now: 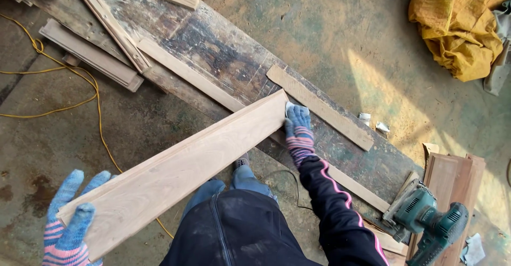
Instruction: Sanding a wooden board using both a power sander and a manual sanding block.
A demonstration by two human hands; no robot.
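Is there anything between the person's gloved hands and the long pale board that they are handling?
Nothing visible does. The left hand grips the near end of the long pale board, and the right hand presses a small pale pad against its far end.

Long pale wood board, diagonal, far end on workbench.

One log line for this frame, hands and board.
left hand: grips near end of board | right hand: on far end, holding small white pad | board: lifted over workbench | sander: idle at right
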